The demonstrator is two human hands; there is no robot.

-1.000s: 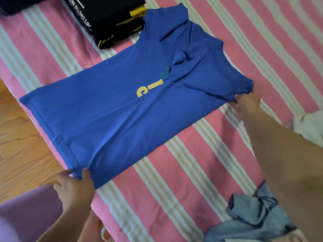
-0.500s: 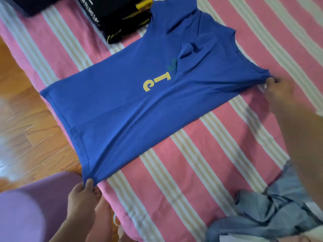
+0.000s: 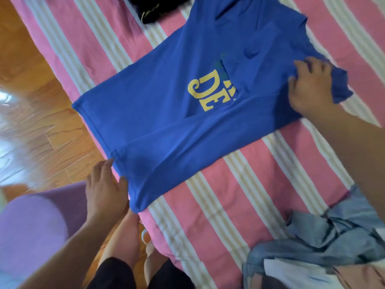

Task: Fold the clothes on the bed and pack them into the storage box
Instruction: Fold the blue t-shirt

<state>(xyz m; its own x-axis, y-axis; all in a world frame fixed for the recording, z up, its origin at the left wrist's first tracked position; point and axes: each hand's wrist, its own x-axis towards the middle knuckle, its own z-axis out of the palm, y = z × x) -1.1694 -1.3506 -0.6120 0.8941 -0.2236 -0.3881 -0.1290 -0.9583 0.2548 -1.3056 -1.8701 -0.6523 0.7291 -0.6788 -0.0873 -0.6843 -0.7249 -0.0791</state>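
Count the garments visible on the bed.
3: blue T-shirt spread mid-bed under both hands, black folded garment at top edge, crumpled light-blue garment bottom right. Others may lie outside the frame.

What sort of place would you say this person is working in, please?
Most likely a bedroom at home. A bed with a pink striped sheet stands over a wooden floor, and clothes lie on it: a blue T-shirt being folded and a crumpled pale blue garment.
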